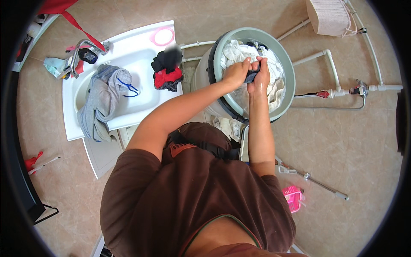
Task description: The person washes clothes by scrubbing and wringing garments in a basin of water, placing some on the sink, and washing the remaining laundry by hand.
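Observation:
Both my hands are over a big round pale grey-green tub [290, 81] that holds water and wet clothes. My left hand [236, 74] and my right hand [259, 79] close together around a small dark navy cloth [251, 76], pinched between them. Most of the cloth is hidden in the fingers, so its kind cannot be told. White garments [233, 52] lie in the tub below my hands, with a cream-coloured cloth [276, 95] at the right side.
Left of the tub, a white sink [145, 55] bears a grey garment [102, 92] with a blue drawstring. Black and red clothes [168, 78] are piled on its right edge, near a pink ring [162, 36]. White pipes [334, 68] run right; a pink basket [293, 198] sits low.

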A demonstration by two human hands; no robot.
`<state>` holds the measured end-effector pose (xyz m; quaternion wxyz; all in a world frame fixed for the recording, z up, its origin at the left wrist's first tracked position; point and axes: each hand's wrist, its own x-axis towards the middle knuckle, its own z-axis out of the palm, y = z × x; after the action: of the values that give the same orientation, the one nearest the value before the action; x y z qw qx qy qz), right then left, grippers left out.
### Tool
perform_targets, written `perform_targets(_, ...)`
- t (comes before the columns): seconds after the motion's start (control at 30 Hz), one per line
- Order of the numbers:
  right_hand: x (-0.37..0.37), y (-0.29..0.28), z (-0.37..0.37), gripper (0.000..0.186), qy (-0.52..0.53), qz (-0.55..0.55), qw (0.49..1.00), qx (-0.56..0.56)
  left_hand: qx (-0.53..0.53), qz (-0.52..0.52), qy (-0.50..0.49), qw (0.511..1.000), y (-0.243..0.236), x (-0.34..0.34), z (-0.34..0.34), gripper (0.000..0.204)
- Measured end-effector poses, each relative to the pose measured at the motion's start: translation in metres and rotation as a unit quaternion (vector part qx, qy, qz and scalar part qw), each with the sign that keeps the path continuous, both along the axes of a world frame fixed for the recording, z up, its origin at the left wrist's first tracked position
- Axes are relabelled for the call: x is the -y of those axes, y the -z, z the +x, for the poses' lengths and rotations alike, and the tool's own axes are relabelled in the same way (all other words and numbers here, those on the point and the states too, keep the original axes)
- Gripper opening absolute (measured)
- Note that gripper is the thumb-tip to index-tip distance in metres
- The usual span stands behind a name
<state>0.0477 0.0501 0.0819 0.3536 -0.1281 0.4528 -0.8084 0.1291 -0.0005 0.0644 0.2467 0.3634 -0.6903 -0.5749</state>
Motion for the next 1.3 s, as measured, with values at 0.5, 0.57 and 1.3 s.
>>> perform_targets(0.5, -0.035, 0.013, 0.046, 0.031, -0.173, 0.236, 0.816, -0.499, 0.082, -0.036, -0.101, 0.991, 0.066, 0.093, 0.196, 0.047)
perform_targets(0.57, -0.04, 0.019, 0.052, 0.029, -0.163, 0.235, 0.752, -0.593, 0.178, -0.075, -0.082, 0.978, 0.079, 0.086, 0.215, 0.046)
perform_targets(1.3, -0.046, 0.03, 0.08, 0.03, -0.001, 0.342, 0.667, -0.662, 0.109, -0.34, -0.013, 0.934, 0.065, 0.067, 0.215, 0.029)
